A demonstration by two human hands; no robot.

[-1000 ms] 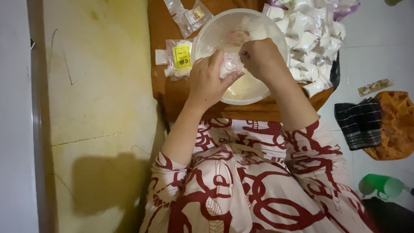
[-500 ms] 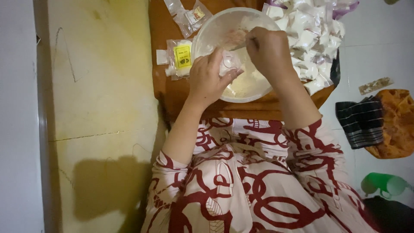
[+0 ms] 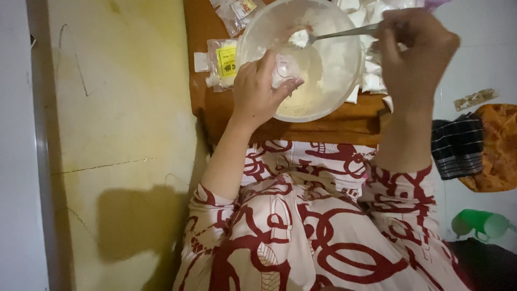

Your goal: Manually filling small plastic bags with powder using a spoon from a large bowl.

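Observation:
A translucent round bowl [image 3: 344, 81] with white powder in it stands on a small brown wooden table [image 3: 323, 126]. My left hand [image 3: 257, 91] grips a small clear plastic bag [image 3: 284, 70] at the bowl's left rim. My right hand [image 3: 412, 51] is raised over the bowl's right side and holds a metal spoon [image 3: 334, 35]. The spoon's tip carries a heap of white powder above the bowl's middle, a little right of the bag.
Small clear bags with a yellow label [image 3: 226, 60] lie left of the bowl. A pile of filled white packets [image 3: 371, 81] sits behind my right hand. On the floor at right are a dark checked cloth [image 3: 458, 145], an orange cloth [image 3: 498, 145] and a green cup [image 3: 479, 223].
My right hand has moved from the bag's mouth to the right and up, drawing the spoon out with powder on it. My left hand still holds the bag in place.

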